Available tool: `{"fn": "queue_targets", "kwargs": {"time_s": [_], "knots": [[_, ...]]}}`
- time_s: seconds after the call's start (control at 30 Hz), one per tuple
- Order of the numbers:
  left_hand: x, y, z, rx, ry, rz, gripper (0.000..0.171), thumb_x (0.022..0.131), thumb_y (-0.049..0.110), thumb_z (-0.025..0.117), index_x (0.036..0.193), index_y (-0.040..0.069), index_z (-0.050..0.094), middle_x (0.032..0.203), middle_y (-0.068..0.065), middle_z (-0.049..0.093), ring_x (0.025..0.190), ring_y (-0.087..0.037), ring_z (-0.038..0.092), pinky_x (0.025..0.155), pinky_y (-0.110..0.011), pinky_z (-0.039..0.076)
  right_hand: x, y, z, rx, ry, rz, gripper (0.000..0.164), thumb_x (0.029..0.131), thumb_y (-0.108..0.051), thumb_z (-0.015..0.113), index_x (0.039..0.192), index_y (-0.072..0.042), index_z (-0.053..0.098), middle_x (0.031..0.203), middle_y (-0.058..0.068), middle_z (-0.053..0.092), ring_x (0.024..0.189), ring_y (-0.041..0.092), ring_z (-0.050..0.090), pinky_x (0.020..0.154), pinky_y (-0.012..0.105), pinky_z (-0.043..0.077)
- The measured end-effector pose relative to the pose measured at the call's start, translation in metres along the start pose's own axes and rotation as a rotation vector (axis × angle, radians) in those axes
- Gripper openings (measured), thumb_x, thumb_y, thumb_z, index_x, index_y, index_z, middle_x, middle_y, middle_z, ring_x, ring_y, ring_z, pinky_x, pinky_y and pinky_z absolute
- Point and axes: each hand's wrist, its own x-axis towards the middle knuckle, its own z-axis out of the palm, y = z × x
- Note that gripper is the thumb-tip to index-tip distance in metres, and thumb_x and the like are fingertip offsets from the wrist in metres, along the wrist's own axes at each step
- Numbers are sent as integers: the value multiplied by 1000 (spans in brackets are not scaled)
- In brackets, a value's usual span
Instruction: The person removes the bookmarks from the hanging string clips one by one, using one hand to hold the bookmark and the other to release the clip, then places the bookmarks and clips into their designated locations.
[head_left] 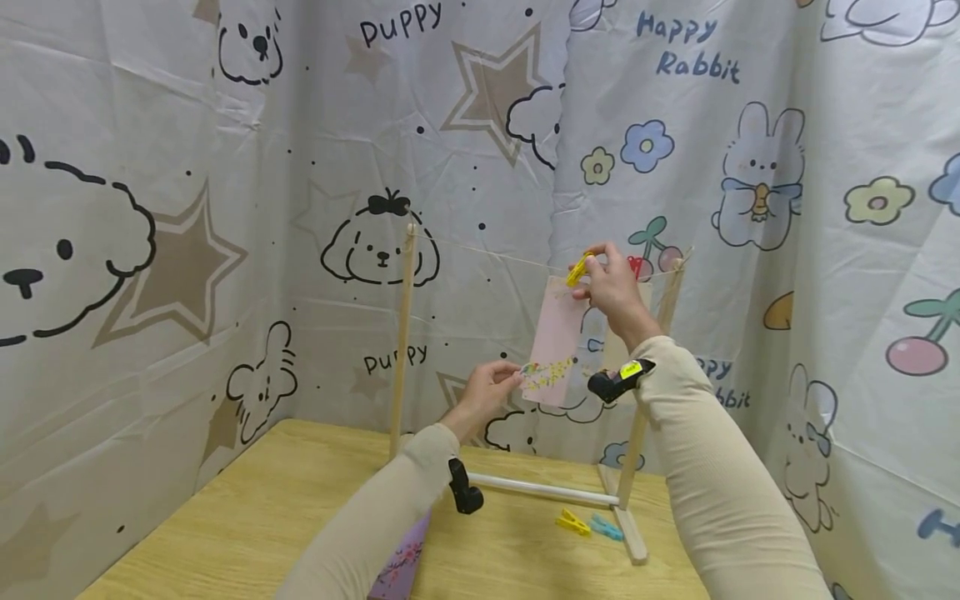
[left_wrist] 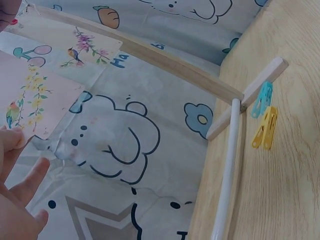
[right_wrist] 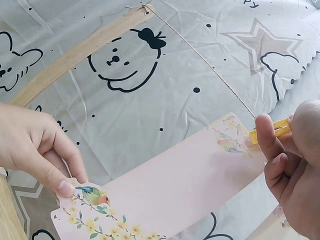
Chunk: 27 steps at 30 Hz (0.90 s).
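A pink card [head_left: 557, 327] printed with yellow blossoms and a bird hangs upright at a thin string [head_left: 487, 252]. My left hand [head_left: 491, 393] pinches its lower left edge between thumb and fingers. Up at the card's top edge, my right hand [head_left: 617, 290] grips a yellow clothespin [head_left: 578, 270] by its handles. In the right wrist view the clothespin's tip [right_wrist: 255, 136] lies right at the card's top edge, close to the string. A second, cream card [left_wrist: 82, 47] with pink flowers hangs farther right, under a red clip [head_left: 635, 266], partly hidden by my right hand and wrist.
The string runs between two wooden posts [head_left: 403, 350] of a stand with a white crossbar [head_left: 540, 488]. Near its right foot [head_left: 633, 533] lie a yellow clothespin [head_left: 573, 522] and a blue clothespin [head_left: 606, 527]. A purple flowered card [head_left: 401, 562] lies on the table beside my left forearm.
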Motion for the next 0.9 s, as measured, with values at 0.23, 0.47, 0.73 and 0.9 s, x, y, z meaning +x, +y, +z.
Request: {"fn": "queue_targets", "kwargs": {"time_s": [0.23, 0.47, 0.73, 0.9], "knots": [[1, 1, -2, 1, -10, 22, 20, 105, 13, 63, 120, 2, 73, 114, -9, 74, 113, -25, 66, 104, -53, 45, -2, -1, -1, 29, 27, -27, 28, 115, -24, 36, 136, -6, 43, 138, 19, 62, 65, 16, 66, 54, 22, 39], [1, 2, -3, 17, -2, 25, 20, 104, 11, 64, 119, 1, 73, 113, -10, 74, 111, -25, 67, 103, -51, 46, 0, 1, -1, 54, 50, -28, 29, 114, -21, 37, 137, -5, 42, 139, 19, 61, 64, 15, 67, 52, 21, 38], [0, 1, -8, 10, 13, 7, 19, 104, 9, 63, 118, 0, 73, 113, -10, 74, 110, -24, 67, 103, -50, 46, 0, 3, -2, 67, 76, -51, 29, 114, -20, 36, 138, -4, 41, 139, 19, 61, 67, 17, 68, 52, 21, 39], [-1, 4, -12, 4, 8, 17, 21, 105, 10, 63, 121, 0, 72, 115, -12, 73, 111, -25, 67, 105, -50, 45, 0, 2, -4, 73, 75, -76, 31, 114, -20, 35, 139, -3, 40, 140, 20, 60, 71, 21, 70, 51, 20, 38]]}}
